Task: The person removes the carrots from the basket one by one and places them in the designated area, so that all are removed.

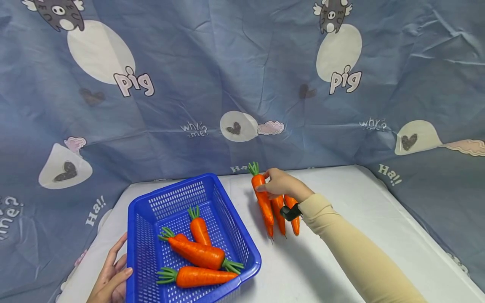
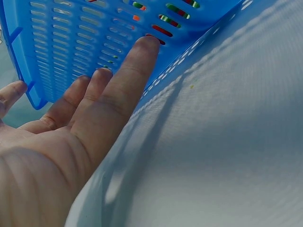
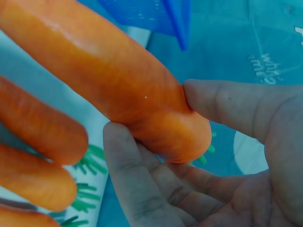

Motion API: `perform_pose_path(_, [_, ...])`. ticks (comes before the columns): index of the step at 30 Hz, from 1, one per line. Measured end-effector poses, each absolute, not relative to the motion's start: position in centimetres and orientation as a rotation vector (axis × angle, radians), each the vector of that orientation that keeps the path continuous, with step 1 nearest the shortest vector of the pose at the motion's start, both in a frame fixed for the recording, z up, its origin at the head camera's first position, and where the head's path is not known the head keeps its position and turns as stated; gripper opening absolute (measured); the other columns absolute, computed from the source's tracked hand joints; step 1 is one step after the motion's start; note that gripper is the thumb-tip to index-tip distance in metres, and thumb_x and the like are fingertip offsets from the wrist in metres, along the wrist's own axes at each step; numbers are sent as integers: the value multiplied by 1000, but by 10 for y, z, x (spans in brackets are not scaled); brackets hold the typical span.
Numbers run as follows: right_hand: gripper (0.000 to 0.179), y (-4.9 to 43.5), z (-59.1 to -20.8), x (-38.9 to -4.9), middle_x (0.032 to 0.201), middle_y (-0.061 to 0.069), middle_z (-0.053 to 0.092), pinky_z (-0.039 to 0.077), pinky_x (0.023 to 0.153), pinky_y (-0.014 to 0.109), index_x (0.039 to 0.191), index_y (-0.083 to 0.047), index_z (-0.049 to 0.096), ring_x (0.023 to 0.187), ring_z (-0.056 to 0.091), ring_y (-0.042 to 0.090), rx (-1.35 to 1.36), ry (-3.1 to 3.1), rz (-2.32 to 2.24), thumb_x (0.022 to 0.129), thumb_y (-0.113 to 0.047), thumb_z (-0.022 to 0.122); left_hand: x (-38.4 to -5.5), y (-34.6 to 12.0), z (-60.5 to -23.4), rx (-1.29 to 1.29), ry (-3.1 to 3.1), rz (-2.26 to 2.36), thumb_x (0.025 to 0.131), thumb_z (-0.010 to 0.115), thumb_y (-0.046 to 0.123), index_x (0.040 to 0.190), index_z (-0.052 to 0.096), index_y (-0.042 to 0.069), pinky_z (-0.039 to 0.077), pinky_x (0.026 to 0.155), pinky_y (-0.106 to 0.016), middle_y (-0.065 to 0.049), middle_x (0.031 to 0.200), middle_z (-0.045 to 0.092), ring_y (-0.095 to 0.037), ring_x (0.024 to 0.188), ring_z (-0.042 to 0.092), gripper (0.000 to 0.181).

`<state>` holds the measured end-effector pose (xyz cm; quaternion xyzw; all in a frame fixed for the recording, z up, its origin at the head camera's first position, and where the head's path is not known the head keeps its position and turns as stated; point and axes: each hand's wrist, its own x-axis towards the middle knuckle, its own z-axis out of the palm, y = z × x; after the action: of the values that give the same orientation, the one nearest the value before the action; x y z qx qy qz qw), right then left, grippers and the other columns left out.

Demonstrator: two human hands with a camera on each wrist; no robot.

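My right hand (image 1: pixel 284 184) pinches an orange carrot (image 1: pixel 264 206) with a green top, near its thick end. In the right wrist view, the thumb lies on one side of this carrot (image 3: pixel 109 71) and the fingers on the other. Other carrots (image 3: pixel 38 118) lie side by side next to it, partly hidden by the hand in the head view. My left hand (image 1: pixel 111 275) is at the left side of a blue plastic basket (image 1: pixel 236 225). Its straight fingers (image 2: pixel 128 78) touch the slotted outer wall, with the thumb at the rim. Three carrots (image 1: pixel 198 254) show inside the basket.
A white-covered table (image 1: pixel 333 248) lies under the basket and loose carrots. Blue-grey printed cloth (image 1: pixel 242 84) hangs behind it and at both sides. A black strap (image 1: pixel 291 212) is on the right wrist, at the end of a beige sleeve (image 1: pixel 352 248).
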<state>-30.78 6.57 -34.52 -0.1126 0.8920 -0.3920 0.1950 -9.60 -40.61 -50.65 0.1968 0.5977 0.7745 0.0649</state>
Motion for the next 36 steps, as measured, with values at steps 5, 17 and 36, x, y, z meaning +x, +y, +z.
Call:
perform_pose_path(5, [60, 77, -348, -310, 116, 16, 62, 66, 86, 33, 146, 11, 48, 83, 69, 18, -272, 2489, -1112, 102, -20, 74, -96, -405, -506, 606, 1803, 2341, 110, 21, -4, 170, -3, 44, 65, 91, -51, 8, 149, 60, -17, 126, 71, 80])
perform_pose_path(17, [59, 108, -360, -313, 132, 25, 63, 66, 87, 35, 144, 12, 49, 95, 73, 22, -206, 2501, -1137, 101, -19, 74, -96, -403, -506, 634, 1781, 2377, 108, 21, -7, 171, 0, 41, 65, 91, -50, 5, 149, 61, -18, 126, 71, 81])
perform_pose_path(36, [59, 144, -379, -311, 119, 20, 65, 66, 85, 36, 144, 16, 46, 96, 71, 21, -146, 2464, -1190, 102, -17, 71, -98, -405, -508, 678, 1703, 2383, 108, 18, -9, 171, 1, 42, 65, 92, -50, 5, 151, 60, -18, 128, 70, 83])
